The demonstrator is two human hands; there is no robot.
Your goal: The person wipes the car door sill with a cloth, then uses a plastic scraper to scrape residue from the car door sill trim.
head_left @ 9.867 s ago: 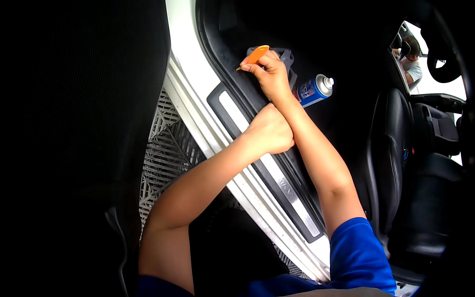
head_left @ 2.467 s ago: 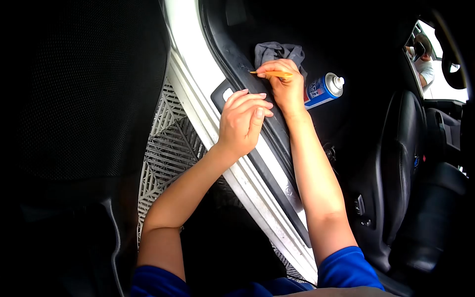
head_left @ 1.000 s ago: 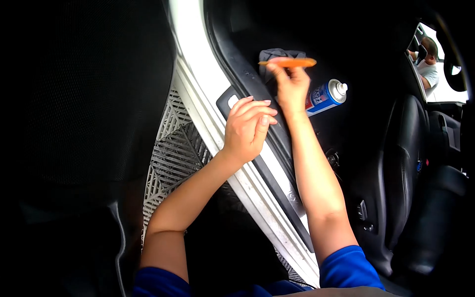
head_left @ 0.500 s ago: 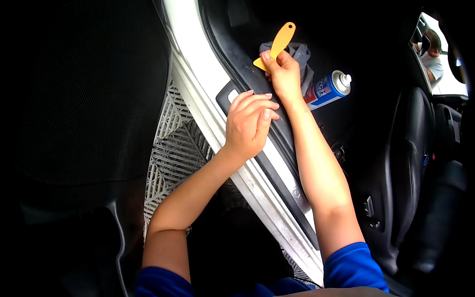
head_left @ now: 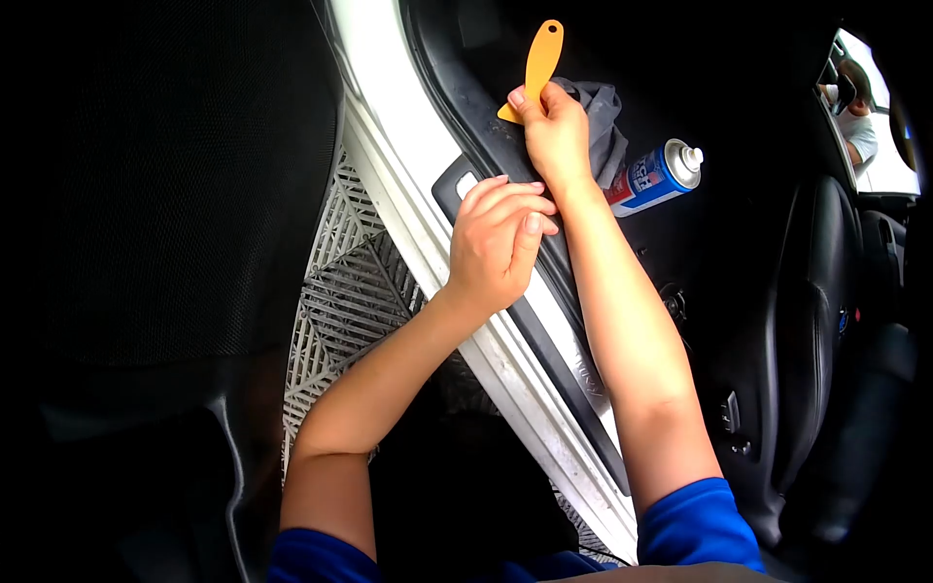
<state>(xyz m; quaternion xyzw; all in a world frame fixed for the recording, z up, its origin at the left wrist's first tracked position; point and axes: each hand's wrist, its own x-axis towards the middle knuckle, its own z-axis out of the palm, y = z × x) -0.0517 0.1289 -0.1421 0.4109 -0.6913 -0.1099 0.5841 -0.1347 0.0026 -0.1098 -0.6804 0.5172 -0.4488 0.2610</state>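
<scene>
A yellow plastic scraper (head_left: pixel 544 56) is gripped between the thumb and fingers of my right hand (head_left: pixel 561 144). Its handle points up and away, and its wide blade end is down at the black door-sill trim (head_left: pixel 486 121); whether the edge touches is hard to tell. My left hand (head_left: pixel 494 243) is over the sill near my right wrist, fingers loosely bent, thumb apart, nothing held. Just beyond my right hand lies a crumpled grey cloth (head_left: pixel 606 119), partly hidden by that hand. A blue, red and white spray can (head_left: pixel 653 182) lies on its side to the right.
The white car sill (head_left: pixel 408 209) runs diagonally through the view. A dark door panel (head_left: pixel 175 214) stands at the left, with grey floor grating (head_left: pixel 355 301) beneath. To the right is a black seat (head_left: pixel 807 321). A mirror (head_left: pixel 868 117) reflects a person.
My right hand has moved slightly up with the scraper, whose handle now stands more upright. The left hand has barely changed. The view has shifted a little.
</scene>
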